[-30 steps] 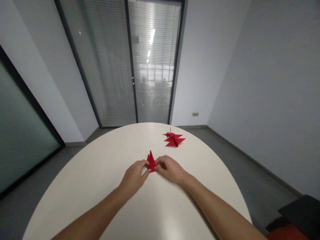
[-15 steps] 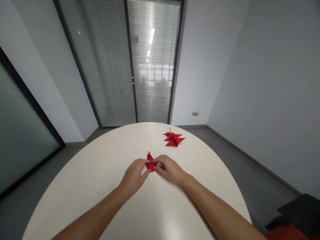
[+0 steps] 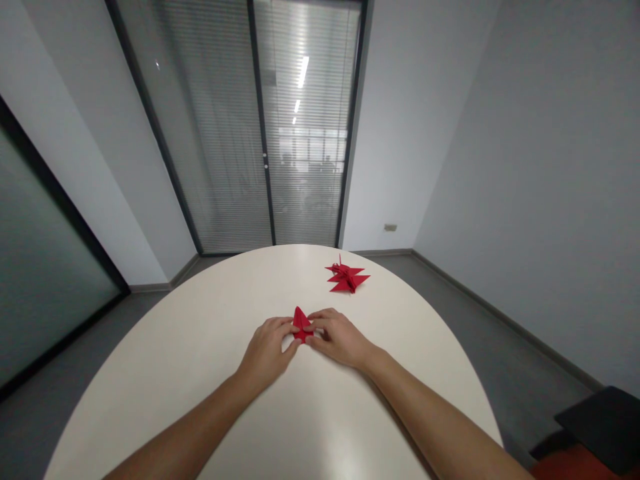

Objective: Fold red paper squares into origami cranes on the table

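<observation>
A small piece of folded red paper (image 3: 301,319) lies on the table in front of me, its pointed end facing away. From the left, my left hand (image 3: 269,345) grips its edge, with the thumb at the near side and the fingers on top. On the other side, my right hand (image 3: 339,337) presses the paper between thumb and fingers. Fingertips of both hands nearly meet over its middle and hide part of the folds. Farther off to the right sits a cluster of red folded paper cranes (image 3: 347,277), which neither hand touches.
The round white table (image 3: 200,373) fills the lower view. Beyond it stand glass panels with blinds (image 3: 305,193) in dark frames. A black and orange object, perhaps a chair (image 3: 600,427), is at the lower right. A wall socket (image 3: 391,228) shows low on the wall.
The upper part of the red paper now looks broader and smoother, where it was narrow with split points. My right fingers have shifted slightly on it; the cranes have stayed put.
</observation>
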Motion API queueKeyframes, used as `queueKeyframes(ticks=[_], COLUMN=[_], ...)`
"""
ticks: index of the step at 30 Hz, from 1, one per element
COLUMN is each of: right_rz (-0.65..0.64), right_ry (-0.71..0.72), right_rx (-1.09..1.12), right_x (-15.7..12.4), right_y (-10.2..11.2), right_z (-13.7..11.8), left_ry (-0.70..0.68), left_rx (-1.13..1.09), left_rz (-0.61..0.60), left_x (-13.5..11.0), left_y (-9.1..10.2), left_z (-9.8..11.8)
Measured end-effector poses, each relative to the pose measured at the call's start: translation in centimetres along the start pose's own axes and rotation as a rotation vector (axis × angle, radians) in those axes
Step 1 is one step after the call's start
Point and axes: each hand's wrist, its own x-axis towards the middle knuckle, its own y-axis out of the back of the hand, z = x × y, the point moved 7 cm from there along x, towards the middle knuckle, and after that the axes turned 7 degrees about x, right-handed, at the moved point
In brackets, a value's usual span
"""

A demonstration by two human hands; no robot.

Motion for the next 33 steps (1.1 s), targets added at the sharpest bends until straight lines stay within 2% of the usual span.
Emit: queueKeyframes(ticks=[4,11,19,22,33], right_rz=[0.007,0.081,0.152,0.164,0.128], right_ry=[-0.016,-0.151,-0.242,-0.247,-0.224], right_rx=[0.063,0.095,0.558,0.655,0.698], right_x=[0.2,0.0,-0.1,0.0,0.2], right_y=[0.0,-0.5,-1.2,-1.5,-1.7], right_z=[-0.1,1.2,2.7,2.8,2.0], left_ry=[0.008,0.06,0.109,0.13,0.14], left_rx=[-0.034,-0.066,-0.152,-0.184,-0.28], left_rz=[0.016,0.065,0.067,0.06,0.028], left_x=[0.0,-0.2,-0.2,-0.2,0.2], left_y=[0.0,-0.3,-0.6,-0.5,-0.4], left_z=[-0.2,-0.9,-1.3,-1.3,-1.1])
